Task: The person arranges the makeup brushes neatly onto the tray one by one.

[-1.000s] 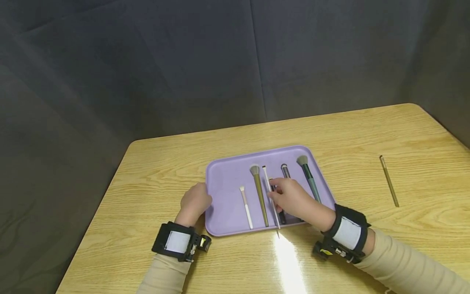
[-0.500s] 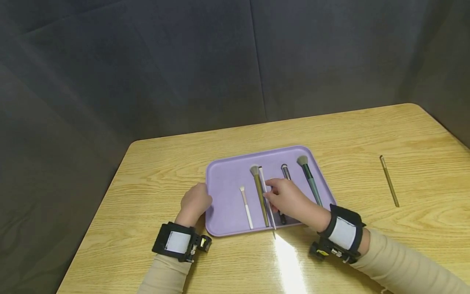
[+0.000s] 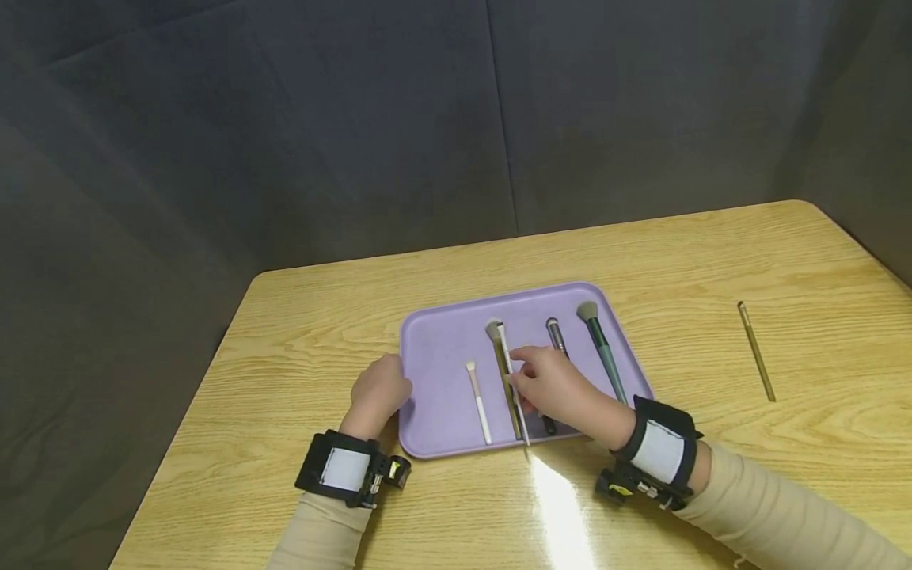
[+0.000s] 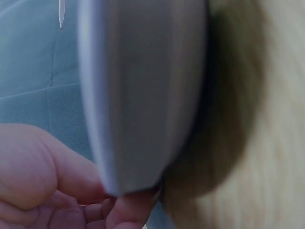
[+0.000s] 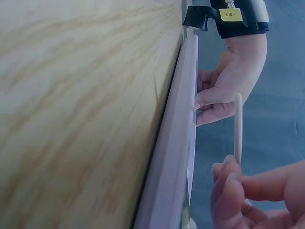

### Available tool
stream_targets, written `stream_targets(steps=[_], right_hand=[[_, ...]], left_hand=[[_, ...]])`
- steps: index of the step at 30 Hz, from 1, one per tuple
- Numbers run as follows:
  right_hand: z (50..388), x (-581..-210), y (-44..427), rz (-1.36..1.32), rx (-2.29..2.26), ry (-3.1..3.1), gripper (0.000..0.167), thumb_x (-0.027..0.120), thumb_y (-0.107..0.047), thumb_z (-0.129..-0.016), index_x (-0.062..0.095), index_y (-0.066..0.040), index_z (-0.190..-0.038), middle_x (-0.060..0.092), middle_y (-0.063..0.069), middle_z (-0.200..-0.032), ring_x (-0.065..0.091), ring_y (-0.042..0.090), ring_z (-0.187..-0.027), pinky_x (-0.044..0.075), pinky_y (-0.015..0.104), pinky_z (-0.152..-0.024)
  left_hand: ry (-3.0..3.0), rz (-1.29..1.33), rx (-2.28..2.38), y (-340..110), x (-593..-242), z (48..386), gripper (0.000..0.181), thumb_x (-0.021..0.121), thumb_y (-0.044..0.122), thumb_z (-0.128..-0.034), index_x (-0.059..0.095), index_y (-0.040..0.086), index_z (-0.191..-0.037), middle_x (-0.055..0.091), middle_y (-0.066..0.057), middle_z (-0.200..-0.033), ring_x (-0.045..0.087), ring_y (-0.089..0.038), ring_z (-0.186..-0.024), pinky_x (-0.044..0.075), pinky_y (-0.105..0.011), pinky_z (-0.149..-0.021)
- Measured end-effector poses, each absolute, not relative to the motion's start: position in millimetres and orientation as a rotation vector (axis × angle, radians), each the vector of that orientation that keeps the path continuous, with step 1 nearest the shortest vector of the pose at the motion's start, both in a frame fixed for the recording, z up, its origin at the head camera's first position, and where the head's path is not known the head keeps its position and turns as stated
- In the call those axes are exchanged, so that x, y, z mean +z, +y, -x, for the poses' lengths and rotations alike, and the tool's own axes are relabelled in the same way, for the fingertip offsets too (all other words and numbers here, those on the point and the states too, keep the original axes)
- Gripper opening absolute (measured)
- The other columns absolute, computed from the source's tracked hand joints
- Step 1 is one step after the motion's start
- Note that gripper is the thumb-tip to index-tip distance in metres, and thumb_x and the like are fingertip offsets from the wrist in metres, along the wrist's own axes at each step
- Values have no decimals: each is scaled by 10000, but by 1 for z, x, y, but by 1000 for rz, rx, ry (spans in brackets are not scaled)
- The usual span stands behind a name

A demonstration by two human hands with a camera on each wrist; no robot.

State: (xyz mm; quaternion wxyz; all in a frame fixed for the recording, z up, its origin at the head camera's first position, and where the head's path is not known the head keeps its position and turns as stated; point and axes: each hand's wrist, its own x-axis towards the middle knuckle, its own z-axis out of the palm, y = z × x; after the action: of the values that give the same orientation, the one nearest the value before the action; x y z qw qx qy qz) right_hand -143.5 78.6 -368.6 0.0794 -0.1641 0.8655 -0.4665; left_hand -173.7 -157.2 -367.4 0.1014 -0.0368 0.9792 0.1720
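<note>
A lilac tray (image 3: 436, 340) lies on the table, and my left hand (image 3: 381, 393) holds its left rim. In the left wrist view the thumb and fingers (image 4: 133, 207) pinch the tray edge. Between thumb and fingers, my right hand (image 3: 556, 389) pinches a slim white makeup brush (image 3: 504, 345), dark tip pointing away. It is raised over the tray, beside and partly across a gold-handled makeup brush (image 3: 499, 358). The right wrist view shows the end of the white handle (image 5: 238, 124) sticking up from the fingers.
Also in the tray are a short white brush (image 3: 479, 404), a green-handled brush (image 3: 604, 352) and a dark brush (image 3: 556, 332) partly hidden by the right hand. A thin gold brush (image 3: 756, 352) lies on the wooden table (image 3: 684, 277) at the right. Dark cloth hangs behind.
My right hand has shifted slightly left with the white brush, which has come from right of the gold-handled brush to overlap it. The left hand and tray stay put.
</note>
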Motion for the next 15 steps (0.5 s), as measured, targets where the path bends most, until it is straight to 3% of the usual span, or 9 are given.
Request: stream_targets(steps=[6,15], right_hand=[[144,-372,76,511,-1404,2610,402,577,15,-925,476,200,-1267,556,14,-536,492,91,-436,422,255,-443],[143,-371,68,469,-1427,2573,416,576,14,-928,466,185,-1290,592,21,-583,566,141,-478,453,257,-446]], left_hand=[[2891,104,505,-157,-368,174,196,531,-4,-852,642,-69,-1000,593,-117,-782,557,-240,-660,424,-324,-551],[2895,104,508,-158,-368,174,207,523,-2,-859,640,-75,-1014,593,-120,-779,558,-237,-652,421,-319,-542]])
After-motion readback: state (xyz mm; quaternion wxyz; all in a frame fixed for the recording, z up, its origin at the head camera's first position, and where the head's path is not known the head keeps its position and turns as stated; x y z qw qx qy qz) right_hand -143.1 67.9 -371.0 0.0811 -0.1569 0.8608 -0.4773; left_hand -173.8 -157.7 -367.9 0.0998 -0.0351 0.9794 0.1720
